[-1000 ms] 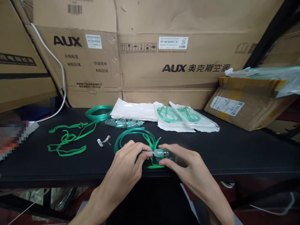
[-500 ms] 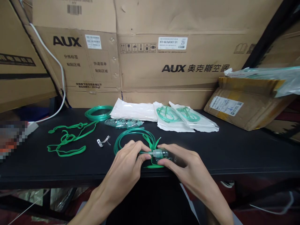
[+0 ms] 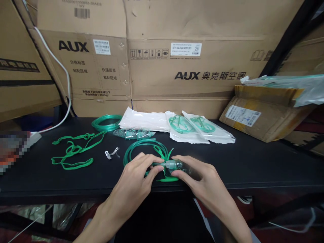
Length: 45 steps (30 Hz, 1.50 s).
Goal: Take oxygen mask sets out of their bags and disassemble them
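My left hand (image 3: 140, 173) pinches the end of a green oxygen tube (image 3: 126, 153) between thumb and fingers, beside a pale connector (image 3: 170, 164). The rest of that tube lies coiled behind the hand. My right hand (image 3: 205, 173) is closed around a clear oxygen mask (image 3: 186, 168), mostly hidden by the palm and fingers. The tube end and the mask's connector are lined up, touching or joined; how deep the tube sits cannot be made out. A green elastic strap (image 3: 168, 179) hangs below the connector, and more green loops show behind it.
On the black table (image 3: 83, 184) lie a loose green strap (image 3: 81, 164), a metal nose clip (image 3: 108, 155), another tube coil (image 3: 106, 123) and clear mask parts (image 3: 134, 134). White packets (image 3: 188, 136) lie behind. A cardboard box (image 3: 263, 125) stands at right, and larger cartons (image 3: 187, 87) form the back wall.
Both hands keep their hold on the tube and the mask, with hardly any movement. The whole view has shifted very slightly.
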Each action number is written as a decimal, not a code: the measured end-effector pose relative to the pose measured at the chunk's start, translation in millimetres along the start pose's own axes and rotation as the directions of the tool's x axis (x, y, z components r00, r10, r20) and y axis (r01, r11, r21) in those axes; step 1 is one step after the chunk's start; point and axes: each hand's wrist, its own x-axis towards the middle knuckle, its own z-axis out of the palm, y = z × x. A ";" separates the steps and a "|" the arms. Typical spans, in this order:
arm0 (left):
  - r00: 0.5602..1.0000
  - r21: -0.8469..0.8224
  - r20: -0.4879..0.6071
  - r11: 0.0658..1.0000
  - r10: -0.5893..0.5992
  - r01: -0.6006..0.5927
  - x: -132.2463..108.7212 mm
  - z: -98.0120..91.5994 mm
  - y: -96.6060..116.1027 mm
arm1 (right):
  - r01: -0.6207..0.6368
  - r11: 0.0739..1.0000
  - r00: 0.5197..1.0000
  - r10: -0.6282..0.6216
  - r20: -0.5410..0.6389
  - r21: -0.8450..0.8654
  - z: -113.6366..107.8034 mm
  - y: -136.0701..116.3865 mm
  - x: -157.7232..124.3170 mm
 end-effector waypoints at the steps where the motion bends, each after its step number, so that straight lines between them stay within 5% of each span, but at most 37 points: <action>1: 1.000 0.005 -0.004 1.000 -0.013 0.013 0.0 -0.3 0.4 | 0.000 1.000 1.000 0.000 -0.006 -0.007 0.0 -0.2 -0.1; 7: 0.998 0.030 -0.035 0.998 -0.052 0.053 -1.5 -1.1 2.5 | -0.014 0.999 1.000 0.013 -0.021 -0.035 0.8 -1.7 0.0; 17: 0.989 0.118 -0.088 0.987 0.117 -0.106 -0.6 4.7 4.3 | 0.004 0.999 1.000 -0.005 0.017 0.037 -1.8 -1.0 -0.7; 28: 0.986 0.155 -0.067 0.978 0.151 -0.140 -2.7 4.9 7.3 | -0.014 0.999 0.999 0.013 0.040 0.034 -1.5 -1.4 -0.7; 45: 0.998 0.045 -0.013 0.998 -0.054 0.054 -1.7 -2.4 4.9 | 0.027 1.000 1.000 -0.027 -0.013 -0.013 1.1 3.4 -1.2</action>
